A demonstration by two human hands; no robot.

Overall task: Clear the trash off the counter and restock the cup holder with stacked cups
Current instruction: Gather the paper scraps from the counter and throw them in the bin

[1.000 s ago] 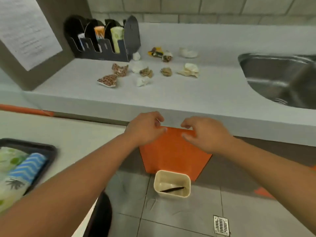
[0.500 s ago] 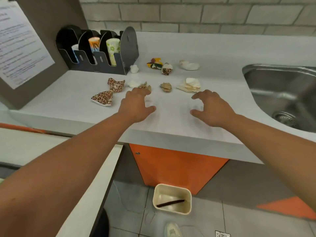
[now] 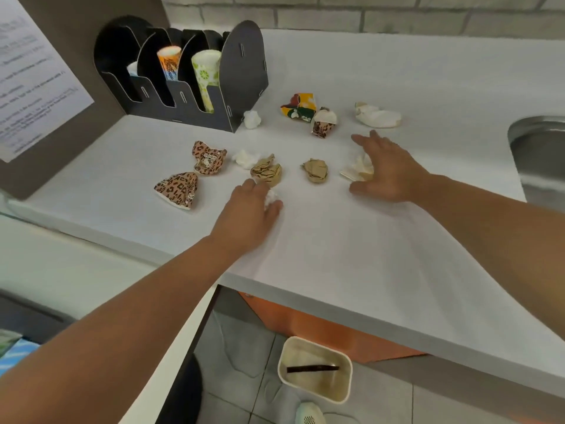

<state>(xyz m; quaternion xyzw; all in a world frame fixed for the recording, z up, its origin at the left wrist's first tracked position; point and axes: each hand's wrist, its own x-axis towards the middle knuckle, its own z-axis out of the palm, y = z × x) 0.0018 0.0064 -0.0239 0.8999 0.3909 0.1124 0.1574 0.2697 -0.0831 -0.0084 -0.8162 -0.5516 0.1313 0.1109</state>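
I see left hand [image 3: 249,209] curled around white tissue wad [image 3: 270,195] on counter [image 3: 351,255]; right hand [image 3: 389,171] spread apart over crumpled cream napkin [image 3: 357,169], touching it.

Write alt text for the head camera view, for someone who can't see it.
Two bare hands reach over a white counter strewn with crumpled trash: the left hand closes on a white paper wad, the right hand touches another scrap. Behind stands a black cup holder.
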